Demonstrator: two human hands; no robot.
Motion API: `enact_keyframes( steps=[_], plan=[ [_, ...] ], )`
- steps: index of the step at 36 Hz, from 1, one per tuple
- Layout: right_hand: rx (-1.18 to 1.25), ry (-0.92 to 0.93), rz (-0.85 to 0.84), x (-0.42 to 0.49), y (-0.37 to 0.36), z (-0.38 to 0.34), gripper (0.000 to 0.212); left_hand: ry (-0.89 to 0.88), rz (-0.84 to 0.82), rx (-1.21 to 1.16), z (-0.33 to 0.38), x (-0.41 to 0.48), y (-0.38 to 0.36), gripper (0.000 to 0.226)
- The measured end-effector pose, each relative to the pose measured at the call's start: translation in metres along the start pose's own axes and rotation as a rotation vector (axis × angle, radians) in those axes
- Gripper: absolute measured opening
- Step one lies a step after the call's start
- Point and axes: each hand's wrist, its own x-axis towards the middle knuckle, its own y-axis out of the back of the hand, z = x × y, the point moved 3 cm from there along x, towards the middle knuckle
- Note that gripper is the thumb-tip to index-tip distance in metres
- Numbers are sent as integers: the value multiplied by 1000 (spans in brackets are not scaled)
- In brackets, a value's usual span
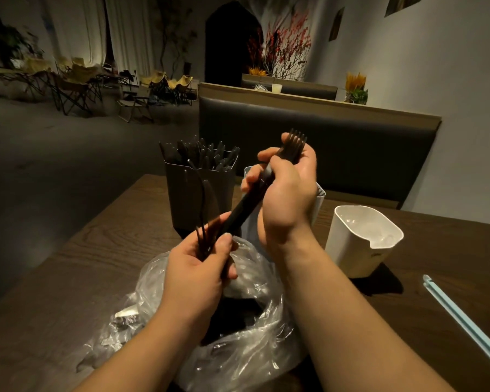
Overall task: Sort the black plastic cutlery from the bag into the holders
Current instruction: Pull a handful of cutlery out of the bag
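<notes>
Gripping forks (pixel 245 205): left hand (pixel 198 274), right hand (pixel 290 193).

The wood-grain table (pixel 82 250) carries a clear plastic bag (pixel 252 349) nearest, a dark cutlery-filled container (pixel 187 199) behind it, a white holder (pixel 359 244) at right, and a pale blue strip (pixel 464 321).

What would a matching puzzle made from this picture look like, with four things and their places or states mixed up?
Things:
1. dark holder
2. white holder on the right
3. plastic bag
4. forks

Places or states:
A. crumpled on the table
B. gripped by the left hand and the right hand
C. packed with black cutlery
D. no cutlery showing inside

Pairs: 1-C, 2-D, 3-A, 4-B.
</notes>
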Motion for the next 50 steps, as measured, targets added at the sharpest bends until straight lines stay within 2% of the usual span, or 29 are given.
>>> enact_keyframes(
  steps=[3,6,8,10,14,17,20,21,24,25,28,33,38,42,46,50],
  plan=[
    [-253,-65,-65,5,2,0,22,-47,46,8,1,2,3,25],
    [-638,13,-174,6,4,-7,14,-80,84,7,1,4,6,25],
    [-727,36,-183,7,6,-11,13,-103,80,12,1,4,6,25],
    [-676,-16,-123,7,7,-11,19,-142,70,30,2,3,5,26],
    [-375,-231,-42,-6,-1,-1,30,-226,84,79,4,-1,5,28],
    [-450,-271,-69,-13,-8,7,38,-229,95,103,3,1,8,30],
    [-504,-218,-77,-12,-9,8,17,-224,98,117,1,3,9,31],
    [-489,-234,-85,-13,-9,7,17,-221,102,115,1,3,9,32],
    [-412,-314,-109,-10,-5,-1,32,-216,81,108,4,3,8,28],
    [-373,-320,-118,-8,-4,-6,29,-210,58,102,5,2,6,28],
    [-319,-245,-89,3,5,-28,16,-158,1,53,5,-1,2,31],
    [-301,31,109,28,39,-71,14,10,-25,12,4,0,2,26],
    [-425,140,170,43,69,-73,11,177,-133,-63,0,1,-2,25],
    [-491,122,143,50,77,-65,12,230,-204,-93,1,0,-2,31],
    [-569,1,64,52,73,-51,14,228,-216,-74,2,2,-1,41],
    [-494,-112,36,50,70,-40,22,227,-224,-32,1,6,-2,39]
  ],
)
